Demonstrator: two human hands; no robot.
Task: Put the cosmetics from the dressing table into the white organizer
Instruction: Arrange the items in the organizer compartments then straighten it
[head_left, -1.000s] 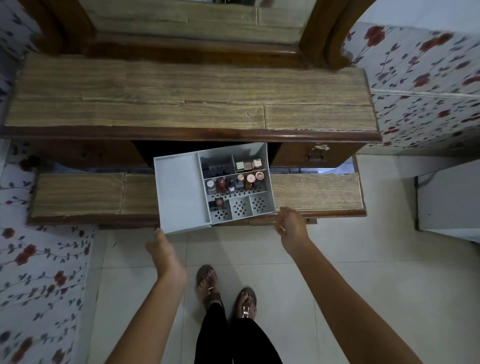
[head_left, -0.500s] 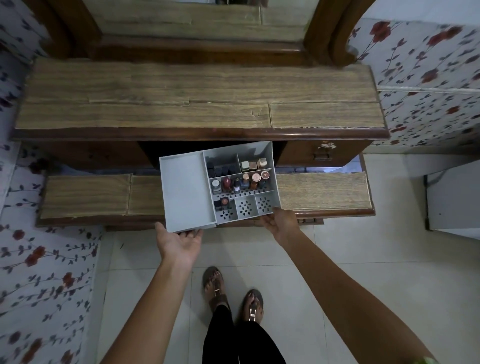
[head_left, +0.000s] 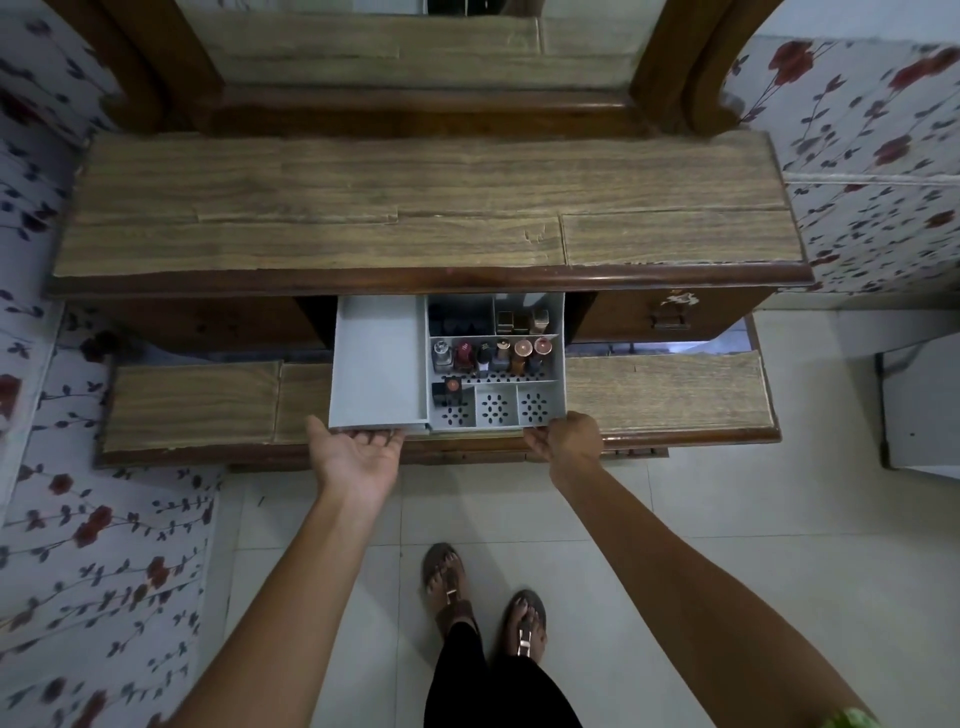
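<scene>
White plastic compartmented organizer (head_left: 382, 364), stocked with cosmetics: our left hand (head_left: 358, 454) open-palmed beneath, right hand (head_left: 566, 441) gripping its corner to steady it.

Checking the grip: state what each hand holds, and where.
Both hold the white organizer at its near edge: left hand under the left corner, right hand at the right corner.

The fingertips of the left hand (head_left: 358, 453) pass under the near edge of the white organizer (head_left: 379, 364) and are hidden there, so how they lie cannot be told. The right hand (head_left: 566, 440) shows only its back; its fingers curl out of sight at the organizer's near right corner. The organizer's far end sits in shadow beneath the table (head_left: 415, 208) top. The cosmetics (head_left: 491, 354) are too small to read any labels. The mirror (head_left: 415, 47) is cut off by the top edge.
</scene>
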